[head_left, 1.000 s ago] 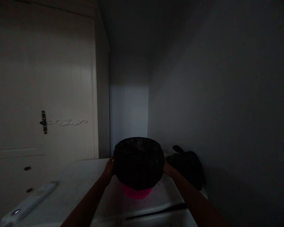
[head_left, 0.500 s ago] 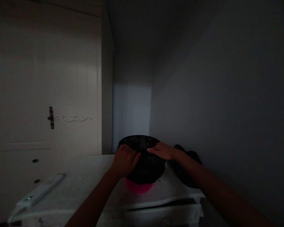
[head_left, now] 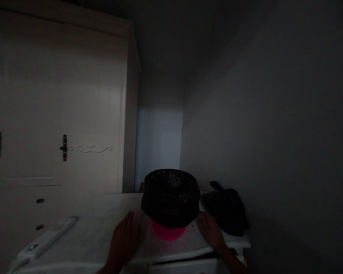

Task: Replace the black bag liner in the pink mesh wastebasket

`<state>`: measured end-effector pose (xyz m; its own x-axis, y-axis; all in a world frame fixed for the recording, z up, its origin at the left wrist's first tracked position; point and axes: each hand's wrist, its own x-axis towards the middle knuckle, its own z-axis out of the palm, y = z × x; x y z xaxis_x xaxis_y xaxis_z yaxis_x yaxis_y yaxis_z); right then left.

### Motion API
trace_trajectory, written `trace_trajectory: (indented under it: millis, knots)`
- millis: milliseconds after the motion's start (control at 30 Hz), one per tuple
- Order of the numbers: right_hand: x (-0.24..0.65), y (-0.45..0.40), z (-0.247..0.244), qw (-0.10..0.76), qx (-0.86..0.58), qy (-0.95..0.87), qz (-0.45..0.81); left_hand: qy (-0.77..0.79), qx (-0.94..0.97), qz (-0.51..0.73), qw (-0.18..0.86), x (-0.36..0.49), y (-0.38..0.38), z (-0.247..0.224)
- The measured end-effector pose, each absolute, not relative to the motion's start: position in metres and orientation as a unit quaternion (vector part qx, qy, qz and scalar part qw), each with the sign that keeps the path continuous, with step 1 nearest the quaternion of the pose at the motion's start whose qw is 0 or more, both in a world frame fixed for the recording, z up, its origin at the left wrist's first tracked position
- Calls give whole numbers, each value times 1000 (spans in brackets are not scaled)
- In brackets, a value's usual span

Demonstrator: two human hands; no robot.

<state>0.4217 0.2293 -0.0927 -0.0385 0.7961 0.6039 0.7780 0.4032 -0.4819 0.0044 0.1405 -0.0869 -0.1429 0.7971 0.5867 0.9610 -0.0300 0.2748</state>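
A pink basket [head_left: 168, 232] with slotted sides stands on a white cabinet top [head_left: 94, 224]. A black plastic bag [head_left: 171, 207] lines it and folds down over its rim, covering most of the outside. My left hand [head_left: 124, 234] is to the left of the basket, apart from it, fingers stretched out and holding nothing. On the other side, my right hand [head_left: 211, 230] is close to the bag's lower right edge with its fingers extended. Whether it touches the bag is too dark to tell.
A filled-looking black bag [head_left: 230, 211] lies at the right end of the cabinet top, by the wall. On the left edge rests a white power strip [head_left: 45, 238] with a small green light. Behind stands a white wardrobe [head_left: 94, 106]. A drawer front [head_left: 185, 266] shows a dark gap above it.
Both hands have come off the bag's rim and moved down and outward to either side of the basket. The camera view has shifted slightly.
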Motion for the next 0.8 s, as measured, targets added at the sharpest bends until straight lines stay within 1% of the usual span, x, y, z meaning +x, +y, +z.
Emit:
trace_trajectory:
  millis: [33, 100, 200, 333, 533, 800]
  knots:
    - [418, 227, -102, 410, -552, -726, 4, -689, -650, -298, 119, 4, 143, -90]
    - [412, 222, -104, 373, -557, -742, -2, -697, -660, -263, 101, 6, 143, -89]
    - [407, 212, -89, 318, -573, -755, -4, -719, -652, -227, 79, 10, 139, -78]
    - [406, 206, -74, 261, -600, -756, -4, -725, -653, -204, 81, 12, 134, -70]
    - [405, 208, -80, 260, -618, -742, -13, -733, -656, -169, 67, 12, 133, -67]
    - [407, 207, -79, 264, -610, -747, -8, -722, -674, -147, 52, 18, 124, -48]
